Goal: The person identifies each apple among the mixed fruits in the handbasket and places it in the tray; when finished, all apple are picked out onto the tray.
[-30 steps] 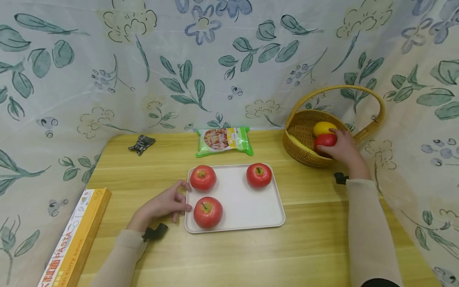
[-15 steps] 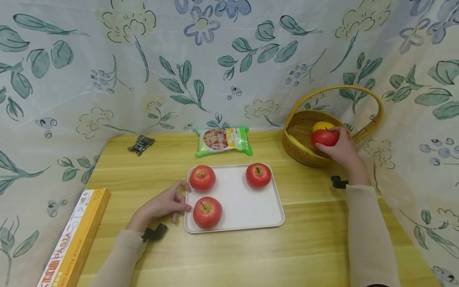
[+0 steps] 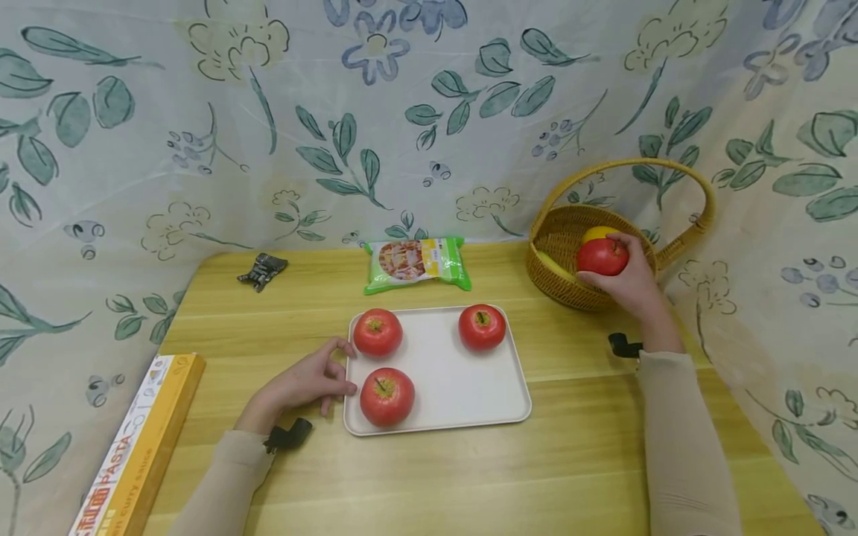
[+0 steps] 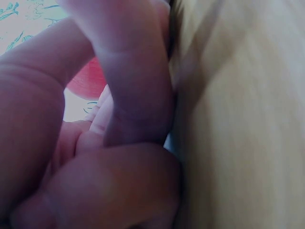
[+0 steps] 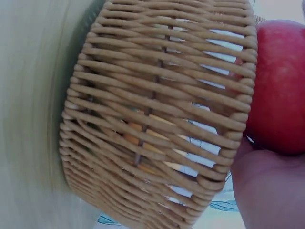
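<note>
My right hand (image 3: 633, 279) grips a red apple (image 3: 602, 257) at the wicker basket (image 3: 570, 294), overlapping its near side. In the right wrist view that apple (image 5: 281, 86) shows just beyond the basket's rim, thumb below it. A yellow fruit (image 3: 599, 234), partly hidden behind the apple, and a banana (image 3: 556, 266) lie in the basket. My left hand (image 3: 304, 378) rests at the left edge of a white tray (image 3: 462, 394), thumb and index fingertips at its rim, fingers loosely bent. On the tray sit three red apples: back left (image 3: 378, 332), front left (image 3: 387, 397) and back right (image 3: 482, 327).
A green food packet (image 3: 418, 263) lies behind the tray. A small crumpled dark packet (image 3: 262, 271) is at the back left. The yellow pasta box (image 3: 150, 439) lies along the table's left edge. The basket's tall handle (image 3: 630, 164) arches up, with floral cloth (image 3: 375, 156) behind the table.
My right hand has lifted the apple from inside the basket and drawn it slightly left toward the near rim. The left hand and the tray have stayed put.
</note>
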Motion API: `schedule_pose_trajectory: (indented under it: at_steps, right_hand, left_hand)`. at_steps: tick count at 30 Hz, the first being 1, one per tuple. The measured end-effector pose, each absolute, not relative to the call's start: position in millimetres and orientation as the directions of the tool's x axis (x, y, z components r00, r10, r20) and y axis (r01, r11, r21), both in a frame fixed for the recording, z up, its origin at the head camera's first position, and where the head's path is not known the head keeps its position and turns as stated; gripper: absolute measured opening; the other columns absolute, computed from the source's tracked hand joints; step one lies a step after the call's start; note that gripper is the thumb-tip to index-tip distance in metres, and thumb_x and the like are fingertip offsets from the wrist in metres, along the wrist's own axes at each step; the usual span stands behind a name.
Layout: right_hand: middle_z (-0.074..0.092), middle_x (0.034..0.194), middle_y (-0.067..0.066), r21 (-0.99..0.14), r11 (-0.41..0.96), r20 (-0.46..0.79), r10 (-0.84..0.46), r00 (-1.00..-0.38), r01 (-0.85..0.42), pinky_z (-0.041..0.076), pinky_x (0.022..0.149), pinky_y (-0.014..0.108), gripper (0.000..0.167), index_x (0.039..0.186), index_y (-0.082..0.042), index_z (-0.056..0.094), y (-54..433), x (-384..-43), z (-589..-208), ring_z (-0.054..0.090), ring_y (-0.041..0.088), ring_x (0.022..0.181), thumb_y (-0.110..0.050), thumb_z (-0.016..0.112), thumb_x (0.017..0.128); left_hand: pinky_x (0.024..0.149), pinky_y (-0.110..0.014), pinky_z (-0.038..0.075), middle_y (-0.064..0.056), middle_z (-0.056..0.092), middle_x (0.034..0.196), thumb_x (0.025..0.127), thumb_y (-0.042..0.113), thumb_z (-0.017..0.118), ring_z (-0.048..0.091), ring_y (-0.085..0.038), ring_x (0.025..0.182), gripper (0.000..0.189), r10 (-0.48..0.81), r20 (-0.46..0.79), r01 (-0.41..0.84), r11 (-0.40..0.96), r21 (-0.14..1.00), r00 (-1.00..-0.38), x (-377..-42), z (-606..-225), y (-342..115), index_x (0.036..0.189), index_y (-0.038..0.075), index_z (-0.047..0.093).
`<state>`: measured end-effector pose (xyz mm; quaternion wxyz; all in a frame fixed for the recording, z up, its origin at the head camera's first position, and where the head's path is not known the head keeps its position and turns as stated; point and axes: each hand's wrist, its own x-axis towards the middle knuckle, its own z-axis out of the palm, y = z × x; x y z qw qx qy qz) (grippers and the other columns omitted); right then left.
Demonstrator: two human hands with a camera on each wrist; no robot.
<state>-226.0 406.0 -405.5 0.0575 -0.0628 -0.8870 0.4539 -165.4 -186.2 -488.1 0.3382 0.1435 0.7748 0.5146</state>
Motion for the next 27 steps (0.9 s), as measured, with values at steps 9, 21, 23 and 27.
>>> schedule_pose_trajectory:
  at_steps: [9, 21, 23, 27]
  right_hand:
    - [0.030, 0.165, 0.029, -0.794, 0.607, 0.117, 0.192, -0.974, 0.025, 0.037, 0.116, 0.075, 0.095, 0.162, -0.009, 0.021, 396, -220, -408, 0.037, 0.054, 0.145, -0.041, 0.080, 0.095]
    - [0.045, 0.154, 0.033, -0.757, 0.628, 0.266, 0.044, -0.963, -0.180, 0.043, 0.105, 0.069, 0.063, 0.156, -0.005, 0.034, 361, -196, -403, 0.050, 0.050, 0.132, -0.030, 0.063, 0.106]
    - [0.047, 0.152, 0.032, -0.746, 0.633, 0.282, 0.019, -0.959, -0.207, 0.045, 0.104, 0.066, 0.062, 0.154, -0.005, 0.036, 352, -192, -402, 0.052, 0.048, 0.130, -0.026, 0.066, 0.105]
    - [0.051, 0.150, 0.027, -0.751, 0.619, 0.271, -0.029, -0.962, -0.230, 0.052, 0.101, 0.042, 0.063, 0.153, -0.006, 0.038, 336, -183, -401, 0.054, 0.044, 0.128, -0.019, 0.072, 0.101]
  left_hand:
    - [0.051, -0.029, 0.056, -0.005, 0.067, 0.079, 0.095, 0.021, 0.081, 0.059, -0.017, 0.050, 0.065, 0.576, -0.371, -0.123, 0.424, 0.897, -0.729, -166, -490, -186, 0.140, 0.009, 0.035]
    - [0.052, -0.029, 0.056, -0.006, 0.068, 0.080, 0.095, 0.023, 0.082, 0.059, -0.017, 0.051, 0.067, 0.569, -0.383, -0.137, 0.425, 0.894, -0.728, -166, -488, -186, 0.141, 0.009, 0.035]
    - [0.052, -0.029, 0.055, -0.007, 0.068, 0.080, 0.095, 0.023, 0.082, 0.060, -0.018, 0.051, 0.067, 0.567, -0.384, -0.138, 0.429, 0.893, -0.729, -166, -488, -186, 0.141, 0.010, 0.035]
    - [0.052, -0.029, 0.055, -0.007, 0.068, 0.081, 0.095, 0.024, 0.082, 0.060, -0.018, 0.051, 0.067, 0.562, -0.386, -0.136, 0.435, 0.890, -0.731, -166, -488, -186, 0.141, 0.010, 0.035]
